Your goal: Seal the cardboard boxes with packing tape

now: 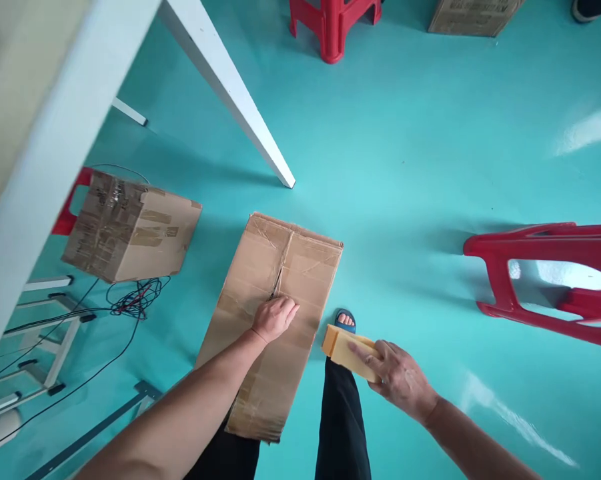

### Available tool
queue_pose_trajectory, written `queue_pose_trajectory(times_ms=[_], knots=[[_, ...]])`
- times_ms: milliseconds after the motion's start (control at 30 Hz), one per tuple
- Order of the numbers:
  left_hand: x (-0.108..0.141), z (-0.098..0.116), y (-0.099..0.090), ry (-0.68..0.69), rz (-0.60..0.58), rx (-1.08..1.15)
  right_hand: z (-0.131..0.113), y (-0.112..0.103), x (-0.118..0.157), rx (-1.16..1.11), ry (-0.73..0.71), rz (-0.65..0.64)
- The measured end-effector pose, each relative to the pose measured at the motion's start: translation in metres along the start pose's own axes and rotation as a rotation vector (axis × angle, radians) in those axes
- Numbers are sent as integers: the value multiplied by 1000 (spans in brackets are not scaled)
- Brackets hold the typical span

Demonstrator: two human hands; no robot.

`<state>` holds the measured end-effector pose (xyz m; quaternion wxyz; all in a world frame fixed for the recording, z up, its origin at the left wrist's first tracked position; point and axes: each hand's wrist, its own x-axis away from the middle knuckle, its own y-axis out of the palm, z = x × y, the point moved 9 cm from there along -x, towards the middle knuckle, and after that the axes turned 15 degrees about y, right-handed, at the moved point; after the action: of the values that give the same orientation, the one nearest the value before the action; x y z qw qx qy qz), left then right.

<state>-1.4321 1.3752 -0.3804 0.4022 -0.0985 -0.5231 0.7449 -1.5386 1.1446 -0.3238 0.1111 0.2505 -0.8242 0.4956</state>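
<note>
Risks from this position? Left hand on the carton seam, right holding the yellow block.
1. The left hand presses the cardboard box at its centre seam; the flaps could buckle inward.
2. The right hand holds the yellow block only at one end, above the sandalled foot; it might drop.
3. Loose cables nearby are a trip hazard.

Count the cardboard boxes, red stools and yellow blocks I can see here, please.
Cardboard boxes: 3, one under the left hand, one by the table leg, one at the top edge
Red stools: 3
Yellow blocks: 1, in the right hand
Total: 7
</note>
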Motion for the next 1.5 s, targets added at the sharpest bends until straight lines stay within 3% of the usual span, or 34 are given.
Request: queue_pose_trajectory(times_ms=[133,333,467,567,667,833,933,1133,1333,1433,1500], knots=[[2,-10,15,1,-22,-22,15,14,-7,-19,19,-154],[0,-12,13,1,-55,-36,51,5,34,-54,51,-199],[-3,-13,11,2,-68,-48,54,30,30,22,94,-247],[-4,-13,11,-5,-74,-67,37,63,-6,47,140,-329],[-3,-12,13,-7,-84,-83,9,80,-40,11,157,-353],[-6,-10,11,-6,-61,-137,-44,72,-64,-54,245,-343],[-9,-10,15,-16,-105,-162,-56,75,-70,-76,342,-380],[-6,-5,20,-29,-146,-148,-18,118,-65,-85,676,-467],[-3,1,5,-51,-105,-143,-26,153,-113,-138,846,-354],[-1,5,4,-85,-145,-91,-10,154,-114,-137,884,-307],[0,8,-3,-134,-140,10,18,138,-95,-116,915,-241]])
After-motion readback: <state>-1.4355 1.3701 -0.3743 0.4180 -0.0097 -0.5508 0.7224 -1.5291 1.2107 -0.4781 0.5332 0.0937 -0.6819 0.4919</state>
